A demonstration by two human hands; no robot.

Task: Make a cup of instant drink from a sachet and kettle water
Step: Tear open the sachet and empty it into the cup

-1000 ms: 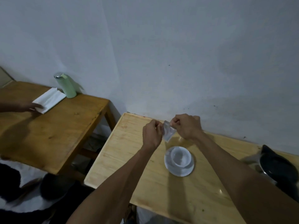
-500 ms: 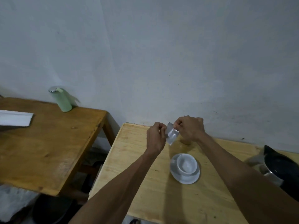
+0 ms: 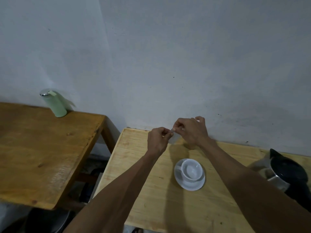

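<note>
Both of my hands are raised over the far part of the light wooden table (image 3: pixel 151 195). My left hand (image 3: pixel 159 140) and my right hand (image 3: pixel 191 130) pinch a small silvery sachet (image 3: pixel 172 130) between their fingertips; only a sliver of it shows. Nearer to me, below the right hand, a white cup (image 3: pixel 191 169) stands upright on a white saucer (image 3: pixel 189 184); the cup looks empty. A kettle (image 3: pixel 286 175) with a black lid and steel body stands at the right edge of the table.
A darker wooden table (image 3: pixel 43 148) stands to the left, separated by a gap. A pale green bottle (image 3: pixel 54 103) with a metal cap stands at its back by the grey wall. Dark objects lie on the floor below.
The view has tilted up and shifted. My hands have drawn closer together, so the sachet is now almost hidden between my fingers. The white cloth and the other person's hand have left the view.
</note>
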